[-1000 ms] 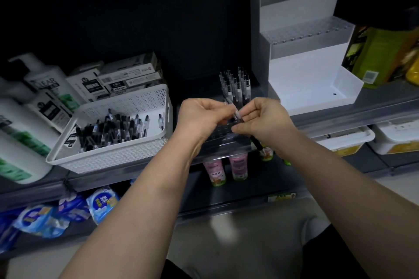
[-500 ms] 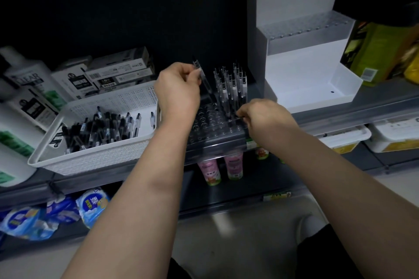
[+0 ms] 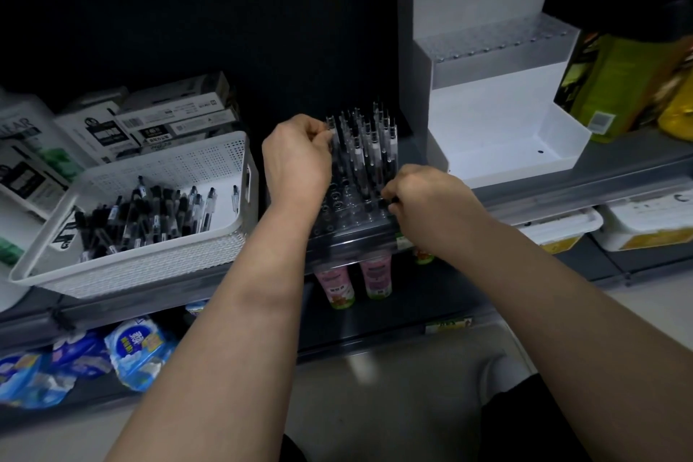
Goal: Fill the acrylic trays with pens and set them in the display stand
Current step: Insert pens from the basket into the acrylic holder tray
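A clear acrylic tray (image 3: pixel 348 232) with rows of holes sits on the shelf edge in front of me. Several pens (image 3: pixel 371 146) stand upright in its far rows. My left hand (image 3: pixel 296 157) pinches the top of a pen (image 3: pixel 332 135) that stands at the tray's far left. My right hand (image 3: pixel 423 199) has curled fingers at the tray's right front corner, gripping it. The white stepped display stand (image 3: pixel 498 116) is to the right on the same shelf, with clear trays on its upper steps. A white basket (image 3: pixel 157 259) at left holds several loose pens (image 3: pixel 150 214).
Boxes (image 3: pixel 176 124) and white bottles (image 3: pixel 26 146) stand behind the basket. A green-yellow package (image 3: pixel 615 82) is right of the stand. Pink bottles (image 3: pixel 371 274) and white tubs (image 3: pixel 645 221) sit on the lower shelf, and blue packets (image 3: pixel 123 353) lie lower left.
My hands parted from holding a pen together. The left hand carried the pen up and back and lowered it into the tray's far left. The right hand dropped to the tray's right front corner.
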